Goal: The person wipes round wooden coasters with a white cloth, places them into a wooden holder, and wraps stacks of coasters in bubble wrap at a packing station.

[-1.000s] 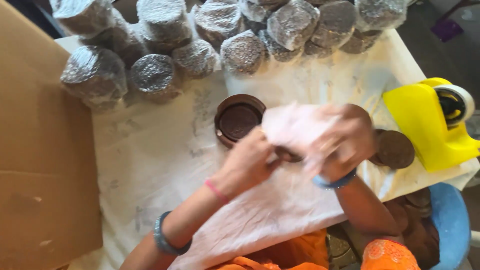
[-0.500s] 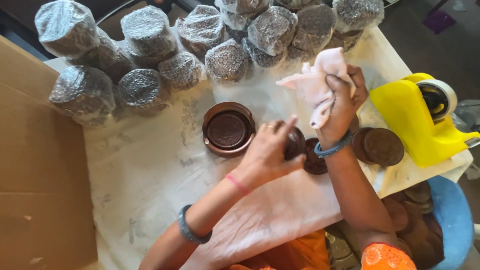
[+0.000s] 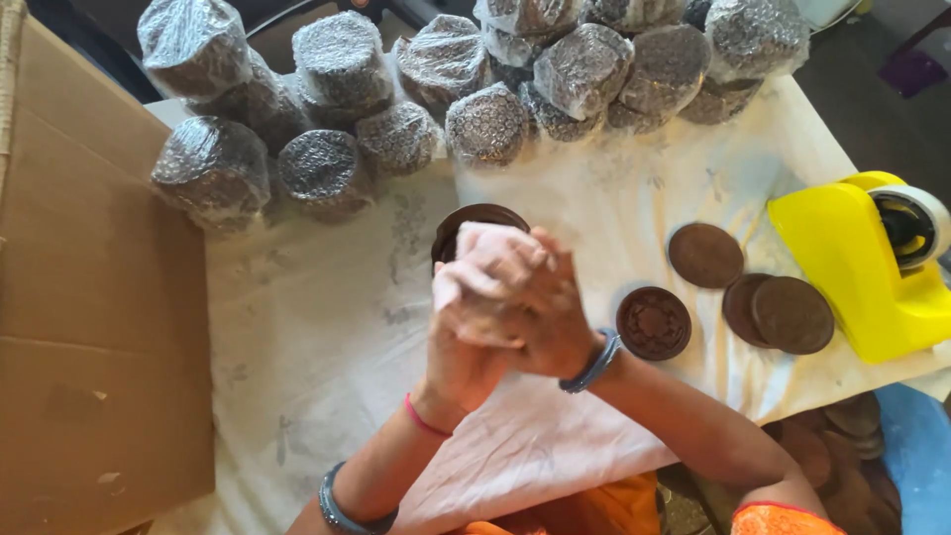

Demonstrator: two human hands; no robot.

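Your left hand [image 3: 466, 337] and right hand [image 3: 540, 307] press together, fingers closed on pale crumpled tissue [image 3: 475, 243], directly above the round dark-brown dish [image 3: 466, 220] near the table's [image 3: 327, 327] centre.

box [image 3: 89, 327] left, tape dispenser [image 3: 872, 267] right
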